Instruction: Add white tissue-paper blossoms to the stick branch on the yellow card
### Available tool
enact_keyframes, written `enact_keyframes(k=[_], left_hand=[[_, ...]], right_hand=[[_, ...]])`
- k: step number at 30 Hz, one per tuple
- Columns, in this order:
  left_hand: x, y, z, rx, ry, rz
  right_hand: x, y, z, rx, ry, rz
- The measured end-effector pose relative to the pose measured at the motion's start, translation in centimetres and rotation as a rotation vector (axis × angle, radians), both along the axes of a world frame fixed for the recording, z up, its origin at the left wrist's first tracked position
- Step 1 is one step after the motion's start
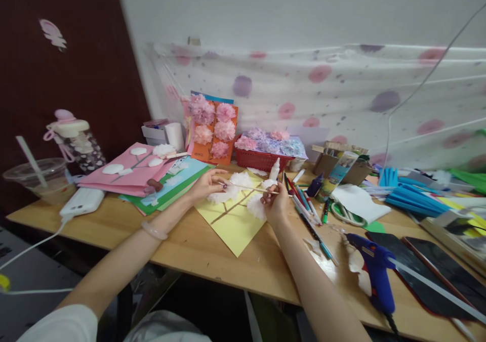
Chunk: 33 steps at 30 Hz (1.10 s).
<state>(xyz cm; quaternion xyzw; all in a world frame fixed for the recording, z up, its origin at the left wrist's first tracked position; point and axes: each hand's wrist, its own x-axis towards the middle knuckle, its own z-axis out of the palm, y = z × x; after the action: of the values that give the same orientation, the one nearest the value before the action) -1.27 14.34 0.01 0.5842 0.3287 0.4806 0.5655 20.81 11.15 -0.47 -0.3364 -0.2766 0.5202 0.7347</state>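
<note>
Stick (248, 187) above yellow paper (237, 236)

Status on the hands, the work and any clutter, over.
Left hand and right hand: holding thin stick. Yellow paper: beneath, white puffs on it. Markers: close beside right hand.

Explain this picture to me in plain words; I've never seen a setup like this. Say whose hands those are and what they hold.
There's no machine: the bare hands belong to the person wearing the camera. It sits on their head, facing forward and down, and took this single picture. The left hand and right hand hold a thin pale stick above a yellow sheet bearing brown lines and white puffs. Also on the wooden table are a blue hot glue gun, pens and a red basket topped with pastel flowers.
</note>
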Motion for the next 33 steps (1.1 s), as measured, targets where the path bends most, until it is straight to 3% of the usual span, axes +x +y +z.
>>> enact_keyframes(k=[9, 20, 29, 33], left_hand=[[0.02, -0.08, -0.03, -0.002, 0.002, 0.000], [0.26, -0.09, -0.24, -0.014, 0.052, -0.006], [0.65, -0.62, 0.11, -0.117, -0.014, -0.014], [0.62, -0.69, 0.33, -0.090, -0.023, -0.028]], right_hand=[[-0.24, 0.00, 0.03, -0.104, 0.087, -0.045], [-0.36, -0.33, -0.18, -0.085, 0.015, 0.009], [-0.61, -0.20, 0.12, -0.109, -0.007, -0.016], [-0.49, 0.03, -0.26, -0.104, -0.022, -0.031]])
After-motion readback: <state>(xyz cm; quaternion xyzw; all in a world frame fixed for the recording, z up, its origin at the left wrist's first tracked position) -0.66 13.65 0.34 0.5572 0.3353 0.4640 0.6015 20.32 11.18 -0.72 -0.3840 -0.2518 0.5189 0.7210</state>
